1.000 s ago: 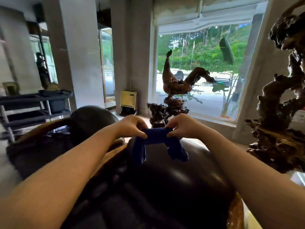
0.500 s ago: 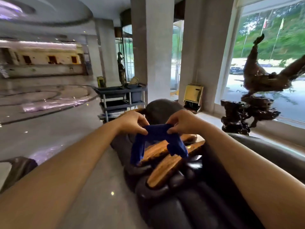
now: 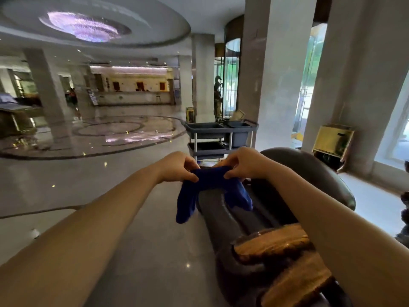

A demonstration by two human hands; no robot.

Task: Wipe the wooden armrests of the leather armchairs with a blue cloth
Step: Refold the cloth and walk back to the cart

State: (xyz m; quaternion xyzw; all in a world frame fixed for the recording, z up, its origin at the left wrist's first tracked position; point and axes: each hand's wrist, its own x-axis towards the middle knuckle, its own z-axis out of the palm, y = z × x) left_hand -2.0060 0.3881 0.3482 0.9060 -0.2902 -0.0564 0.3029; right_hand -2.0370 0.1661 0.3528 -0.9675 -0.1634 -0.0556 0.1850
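Here, two bare arms reached forward over a dark leather armchair (image 3: 305,173). The left hand (image 3: 177,166) and right hand (image 3: 240,161) each pinched an end of a blue cloth (image 3: 212,187), fingers curled tight, stretching it between them so both ends drooped, probably to straighten or fold it before wiping. Below and nearer than the fingers lay a wooden armrest (image 3: 274,244), untouched. Beyond the fingers stood a grey service cart (image 3: 212,138).

Glossy marble floor (image 3: 66,185), grey pillars (image 3: 263,85), grey cart (image 3: 219,131), ceiling light (image 3: 84,26)
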